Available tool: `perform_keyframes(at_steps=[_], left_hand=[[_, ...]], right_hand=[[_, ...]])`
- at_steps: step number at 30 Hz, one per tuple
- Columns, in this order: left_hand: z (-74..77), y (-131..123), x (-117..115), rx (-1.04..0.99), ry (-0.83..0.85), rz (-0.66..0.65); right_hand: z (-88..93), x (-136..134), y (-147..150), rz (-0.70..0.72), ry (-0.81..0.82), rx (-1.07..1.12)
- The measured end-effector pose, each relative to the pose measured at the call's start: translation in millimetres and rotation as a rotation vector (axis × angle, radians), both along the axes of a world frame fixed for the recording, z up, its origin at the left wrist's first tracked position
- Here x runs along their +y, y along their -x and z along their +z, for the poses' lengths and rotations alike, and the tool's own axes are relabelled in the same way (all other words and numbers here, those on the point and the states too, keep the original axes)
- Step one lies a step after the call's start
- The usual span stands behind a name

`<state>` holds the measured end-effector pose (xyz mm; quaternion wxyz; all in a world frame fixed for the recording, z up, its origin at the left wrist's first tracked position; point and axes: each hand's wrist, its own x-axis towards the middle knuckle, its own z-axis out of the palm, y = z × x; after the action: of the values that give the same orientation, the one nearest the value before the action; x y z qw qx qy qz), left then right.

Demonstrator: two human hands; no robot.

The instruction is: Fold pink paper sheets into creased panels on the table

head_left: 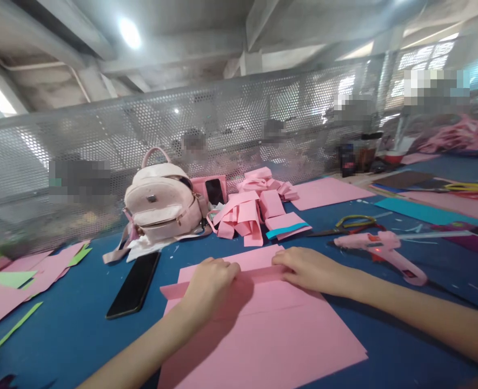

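A large pink paper sheet (279, 346) lies on the blue table in front of me, with a raised fold running across its upper part. My left hand (212, 286) is closed on the left stretch of that fold, its fingers curled over the edge. At the fold's right end, my right hand (304, 268) grips the paper between thumb and fingers. The sheet's far edge shows beyond the fold, and a crease line crosses it nearer to me. Part of the left fingers is hidden behind the hand.
A black phone (134, 286) lies left of the sheet. Behind stand a pale pink backpack (161, 197) and folded pink paper pieces (247, 213). At right are a pink glue gun (385, 248), scissors (354, 222) and a blue strip (425, 212). Green and pink scraps (48, 267) lie left.
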<state>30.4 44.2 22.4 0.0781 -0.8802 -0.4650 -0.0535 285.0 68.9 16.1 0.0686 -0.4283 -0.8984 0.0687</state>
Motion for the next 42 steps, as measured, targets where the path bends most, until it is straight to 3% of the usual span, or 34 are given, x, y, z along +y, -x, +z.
perform_keyframes(at_steps=[5, 10, 16, 23, 29, 42], left_hand=[[-1.1, -4.1, 5.2, -0.053, 0.063, 0.018], [-8.1, -29.1, 15.5, -0.125, 0.122, -0.006], [1.1, -48.8, 31.4, -0.163, 0.189, -0.011], [5.3, -44.3, 30.7, -0.159, 0.221, 0.026], [5.5, -37.2, 31.1, -0.166, 0.255, 0.050], [9.8, -27.8, 41.5, -0.177, 0.313, 0.065]], right_hand=[[-2.4, 2.2, -2.2, -0.042, 0.020, 0.001], [5.9, -0.9, 0.7, -0.060, 0.047, 0.029], [10.3, 5.7, 0.3, -0.089, 0.104, 0.129], [-11.8, 19.1, -2.6, -0.103, 0.268, 0.291], [-28.3, 23.0, -7.0, -0.125, 0.235, 0.389], [-28.7, 23.8, -5.3, -0.005, 0.226, 0.490]])
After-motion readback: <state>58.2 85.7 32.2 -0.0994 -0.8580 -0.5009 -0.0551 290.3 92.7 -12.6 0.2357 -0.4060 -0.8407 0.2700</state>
